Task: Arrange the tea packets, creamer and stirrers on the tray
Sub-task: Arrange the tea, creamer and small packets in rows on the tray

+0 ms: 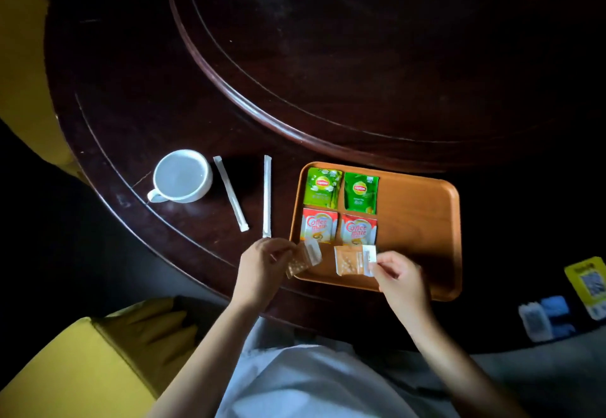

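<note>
An orange tray (423,220) lies on the dark round table. In its left half sit two green tea packets (322,187) (360,192), side by side, and below them two red-and-white creamer packets (318,224) (358,229). My left hand (262,266) pinches a clear brown sugar packet (303,259) over the tray's front left corner. My right hand (398,278) holds the white end of a second brown packet (352,260) that lies on the tray's front edge. Two paper-wrapped stirrers (230,193) (267,196) rest on the table left of the tray.
A white cup (182,176) stands left of the stirrers. A raised lazy Susan (360,56) fills the table's middle behind the tray. Yellow chairs (65,368) stand at the left. A yellow QR card (588,283) and blue-and-white packets (544,317) lie at the right.
</note>
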Tool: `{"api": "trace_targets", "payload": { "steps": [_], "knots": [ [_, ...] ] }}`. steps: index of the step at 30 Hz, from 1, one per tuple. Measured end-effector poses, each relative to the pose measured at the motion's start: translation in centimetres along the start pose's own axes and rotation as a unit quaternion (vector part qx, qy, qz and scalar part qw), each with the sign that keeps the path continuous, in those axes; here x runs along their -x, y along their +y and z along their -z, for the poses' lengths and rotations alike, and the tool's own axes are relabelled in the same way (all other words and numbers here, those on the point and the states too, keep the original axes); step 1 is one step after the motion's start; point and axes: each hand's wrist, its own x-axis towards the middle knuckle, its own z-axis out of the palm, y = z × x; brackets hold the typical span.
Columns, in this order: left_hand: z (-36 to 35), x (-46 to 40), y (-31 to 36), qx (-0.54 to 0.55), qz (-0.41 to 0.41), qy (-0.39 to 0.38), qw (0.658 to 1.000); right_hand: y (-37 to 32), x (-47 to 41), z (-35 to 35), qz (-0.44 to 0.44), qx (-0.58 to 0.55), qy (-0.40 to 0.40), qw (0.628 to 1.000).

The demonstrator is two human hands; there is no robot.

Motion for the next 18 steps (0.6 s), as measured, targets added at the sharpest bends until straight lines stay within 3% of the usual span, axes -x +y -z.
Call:
{"api": "trace_targets", "payload": {
  "steps": [3,7,13,16,18],
  "knots": [
    [-1.7,0.0,0.9,-0.042,-0.066,-0.037,0.996,1.2,0.4,0.4,-0.007,0.019,0.018,1.0],
    [-2.8,-0.1,0.6,-0.105,-0.09,-0.065,0.988,2.0,0.6,0.4,-0.008,0.082,0.03,0.996],
    [-2.6,1.2,-0.2,-0.245,-0.166,0.031,0.955,1.8,0.9,0.8,0.005,0.177,0.034,0.984],
    [-2.9,2.9,-0.2,-0.321,-0.226,0.021,0.92,1.4,1.2,1.0,0.125,0.272,0.093,0.95],
    [-3.5,4.1,-0.2,-0.348,-0.254,-0.007,0.902,1.4,1.6,0.9,0.222,0.303,0.076,0.924]
  ]
}}
